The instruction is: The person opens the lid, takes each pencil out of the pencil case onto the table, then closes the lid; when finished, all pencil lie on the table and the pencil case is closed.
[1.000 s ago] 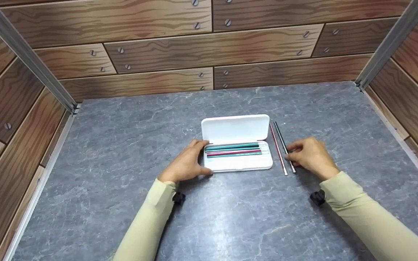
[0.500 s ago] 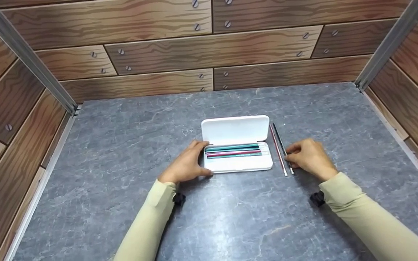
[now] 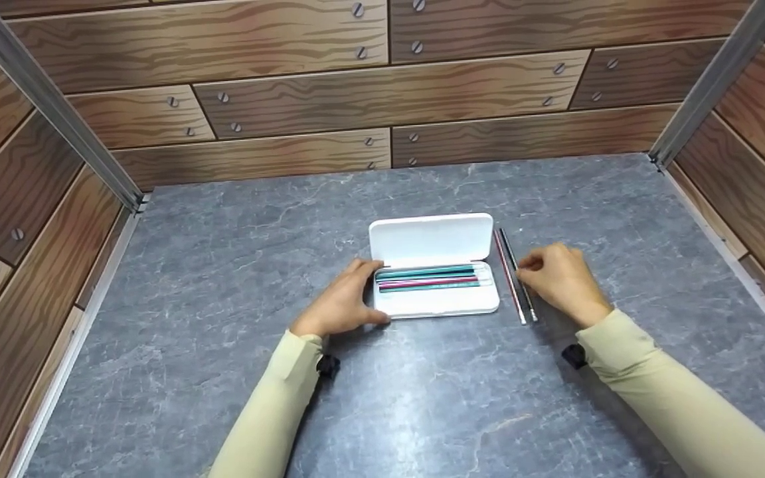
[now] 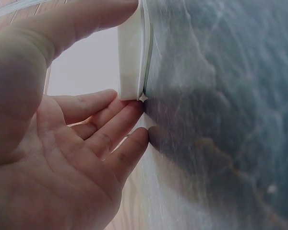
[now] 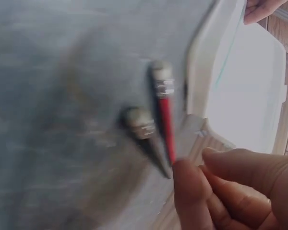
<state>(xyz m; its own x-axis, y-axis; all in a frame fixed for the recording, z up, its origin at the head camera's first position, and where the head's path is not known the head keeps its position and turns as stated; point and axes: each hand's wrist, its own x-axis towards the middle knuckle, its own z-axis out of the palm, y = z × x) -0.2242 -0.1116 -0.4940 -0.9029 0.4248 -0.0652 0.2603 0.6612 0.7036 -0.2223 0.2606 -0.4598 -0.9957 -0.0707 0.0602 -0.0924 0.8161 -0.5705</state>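
Note:
A white pencil case (image 3: 435,305) lies with its lid (image 3: 430,240) raised, and several teal, dark and red pencils (image 3: 427,279) rest inside along its back part. My left hand (image 3: 342,302) holds the case's left end, thumb at the front corner and fingers at the back corner; in the left wrist view the fingertips meet the case end (image 4: 130,62). Right of the case, a red pencil (image 3: 511,279) and a black pencil (image 3: 528,304) lie side by side, eraser ends toward me. Just over the black pencil, my right hand (image 3: 565,282) hovers with loosely bent fingers, holding nothing.
The grey marbled tabletop (image 3: 223,265) is bounded by wood-patterned panels (image 3: 303,99) at the back and both sides. Metal posts (image 3: 708,93) stand at the two back corners.
The black pencil has shifted slightly left, closer to the red one. My right hand has let go of it and lifted a little. The left hand stays on the case.

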